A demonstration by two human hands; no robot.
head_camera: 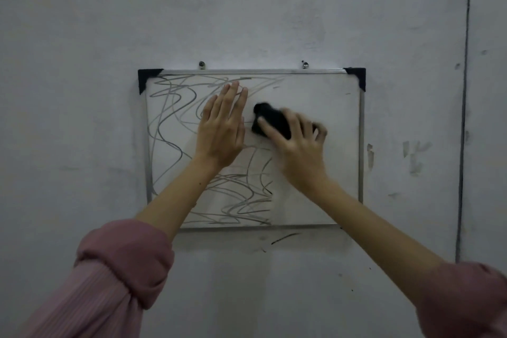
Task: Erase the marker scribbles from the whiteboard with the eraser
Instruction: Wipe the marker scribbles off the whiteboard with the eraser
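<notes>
Whiteboard (329, 145) hangs on the wall (82, 35) from two screws, so it likely needs bracing. The left hand (220, 132) lies flat against it, fingers (233, 96) straight and together, apparently steadying the board. The right hand (299, 145) presses the black eraser (270, 121) to the surface near the middle — its fingers curl over the block, blurred. Scribbles (170, 123) cover the left half and lower middle; the right side looks wiped.
</notes>
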